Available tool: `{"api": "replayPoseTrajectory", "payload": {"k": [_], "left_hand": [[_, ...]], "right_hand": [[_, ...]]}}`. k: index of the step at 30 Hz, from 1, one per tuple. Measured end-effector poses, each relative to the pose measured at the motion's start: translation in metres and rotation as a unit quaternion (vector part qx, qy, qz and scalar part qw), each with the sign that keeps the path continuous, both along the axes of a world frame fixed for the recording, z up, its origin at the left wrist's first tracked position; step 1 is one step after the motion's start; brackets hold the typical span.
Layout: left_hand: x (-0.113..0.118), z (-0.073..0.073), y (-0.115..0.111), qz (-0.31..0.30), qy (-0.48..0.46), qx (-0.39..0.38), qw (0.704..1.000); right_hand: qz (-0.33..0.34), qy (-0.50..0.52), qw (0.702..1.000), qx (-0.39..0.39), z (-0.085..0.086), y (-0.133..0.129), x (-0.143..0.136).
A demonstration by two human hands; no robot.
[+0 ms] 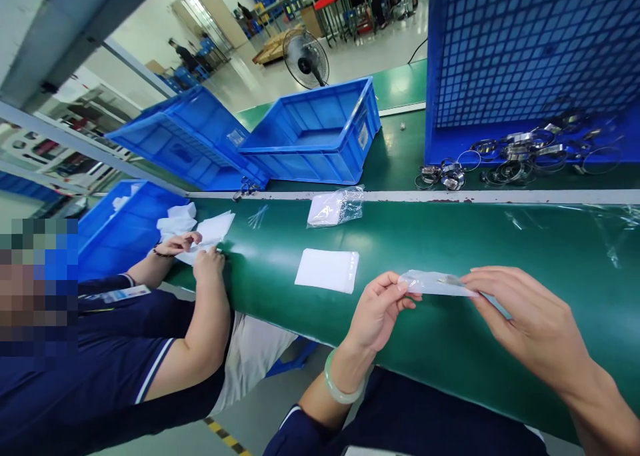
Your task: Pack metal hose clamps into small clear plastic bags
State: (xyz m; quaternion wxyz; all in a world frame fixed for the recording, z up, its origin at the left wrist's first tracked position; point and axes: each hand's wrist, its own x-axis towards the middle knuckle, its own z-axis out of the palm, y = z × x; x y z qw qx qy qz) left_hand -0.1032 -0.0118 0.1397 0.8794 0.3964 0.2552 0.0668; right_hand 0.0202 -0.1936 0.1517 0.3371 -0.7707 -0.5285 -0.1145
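While a long green work surface (280, 243) carries a blue mesh-patterned plastic crate (433, 96), the left hand (373, 313) and right hand (530, 323) are apart, pinching opposite ends of a translucent white plastic pouch (430, 283) above it. Something metallic shows inside; whether it is sealed, I cannot tell. Many shiny metal rings (517, 151) lie loose by the crate, unbagged.

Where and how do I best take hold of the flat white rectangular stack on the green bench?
Pinch the flat white rectangular stack by its short end nearest the left hand, probably coming in low from that side. It lies thin and flat on the green bench, so only its edges offer a grip.
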Motion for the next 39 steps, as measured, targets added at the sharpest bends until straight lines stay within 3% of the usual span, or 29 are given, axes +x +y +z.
{"api": "replayPoseTrajectory", "payload": {"k": [7,10,13,16,18,21,25,29,31,39], "left_hand": [[0.000,0.001,-0.002,-0.014,0.005,-0.003,1.000],[-0.003,-0.004,0.002,-0.025,0.012,0.102,0.994],[-0.008,-0.004,0.008,0.002,0.002,0.260,0.966],[-0.008,0.006,0.014,0.056,0.000,0.391,0.919],[-0.002,0.017,0.016,0.036,-0.008,0.472,0.881],[0.010,0.033,0.017,-0.086,-0.048,0.580,0.809],[0.027,0.042,0.017,-0.266,-0.107,0.646,0.707],[0.035,0.042,0.014,-0.334,-0.134,0.677,0.642],[0.036,0.044,0.014,-0.338,-0.139,0.676,0.639],[0.048,0.065,0.023,-0.331,-0.114,0.649,0.676]], "right_hand": [[-0.011,0.014,1.000,0.009,0.002,0.001,-0.001],[-0.011,0.023,1.000,0.006,-0.001,-0.002,0.000],[0.014,0.022,1.000,0.008,-0.003,-0.007,-0.001],[0.034,0.013,0.999,0.003,-0.006,-0.011,-0.003],[0.040,0.015,0.999,0.000,-0.007,-0.014,-0.004],[0.048,0.016,0.999,-0.005,-0.006,-0.020,-0.006],[0.053,0.011,0.998,-0.009,-0.004,-0.029,-0.007],[0.054,0.009,0.998,-0.017,-0.004,-0.033,-0.010],[0.057,0.006,0.998,-0.022,-0.006,-0.035,-0.011],[0.038,-0.016,0.999,-0.018,-0.001,-0.040,0.000]]}}
